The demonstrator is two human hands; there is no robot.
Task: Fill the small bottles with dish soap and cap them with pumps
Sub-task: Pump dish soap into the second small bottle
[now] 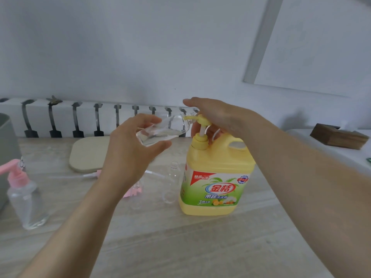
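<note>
My left hand (132, 145) grips a small clear bottle (164, 129), tilted on its side with its mouth at the yellow pump spout (190, 117) of the big yellow dish soap jug (215, 177). Some clear liquid lies inside the bottle. My right hand (216, 115) rests flat on top of the jug's pump head, fingers straight. A capped small bottle with a pink pump (24, 199) stands at the left. Two empty clear bottles (172, 183) stand just left of the jug. Loose pink pumps (94, 175) lie on the table behind my left forearm.
A beige mat (86, 155) lies at the back of the wooden table (180, 247). A grey container (6, 157) stands at the far left. A dark wooden box (339, 137) sits on a white surface at the right. A white radiator-like rail runs along the wall.
</note>
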